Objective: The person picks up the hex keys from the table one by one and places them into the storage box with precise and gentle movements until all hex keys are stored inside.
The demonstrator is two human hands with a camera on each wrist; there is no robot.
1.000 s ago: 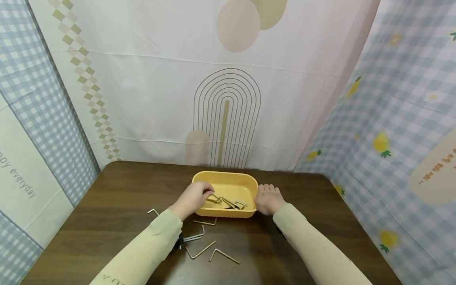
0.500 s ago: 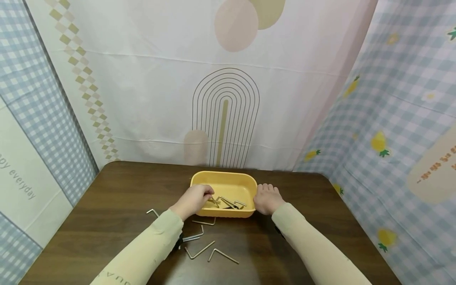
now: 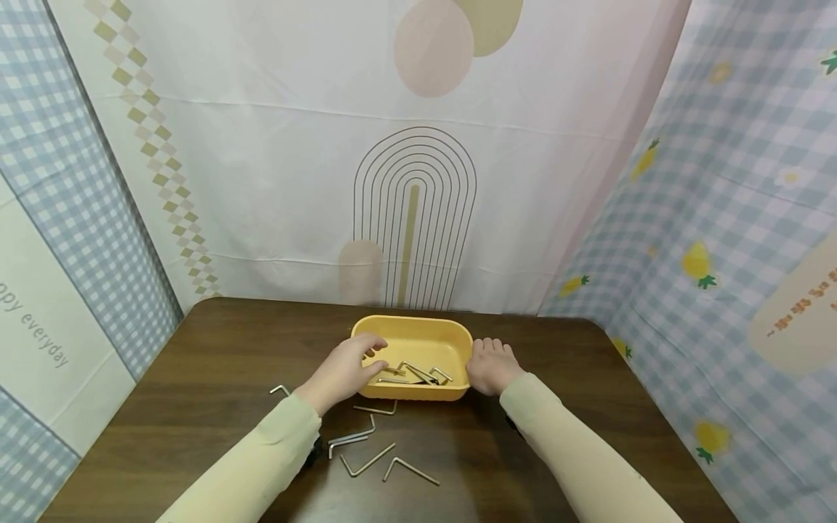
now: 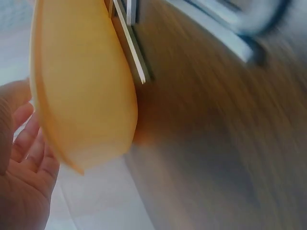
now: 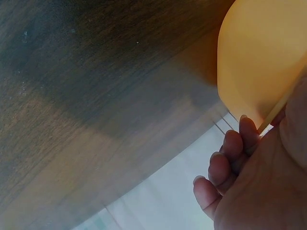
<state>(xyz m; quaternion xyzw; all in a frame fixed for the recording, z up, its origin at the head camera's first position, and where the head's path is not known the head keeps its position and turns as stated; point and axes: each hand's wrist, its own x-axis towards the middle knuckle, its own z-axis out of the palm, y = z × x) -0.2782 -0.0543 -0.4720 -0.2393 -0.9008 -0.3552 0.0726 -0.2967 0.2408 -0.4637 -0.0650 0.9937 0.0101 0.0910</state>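
Note:
A yellow plastic bin (image 3: 431, 334) stands on the table with several L-shaped hex keys (image 3: 418, 373) lying along its near side. Over its left end is my left hand (image 3: 343, 369), thumb and fingers spread apart with nothing between them; the left wrist view shows these fingers (image 4: 33, 148) behind the bin's rim. My right hand (image 3: 495, 365) grips the right end of the bin by its rim. In the right wrist view its loosely bent fingers (image 5: 232, 143) lie along the outside, while the thumb is mostly hidden.
In front of the bin, several more hex keys lie scattered on the dark wood table (image 3: 523, 465), including a brass-toned one (image 3: 415, 471) and a silver one (image 3: 349, 439). One hex key (image 3: 280, 389) sits left of my left forearm. A printed curtain (image 3: 294, 181) hangs behind the table.
My left hand has let go of a hex key, which now lies in the bin's near left part, and its fingers have spread and drawn slightly left. My right hand stays on the rim.

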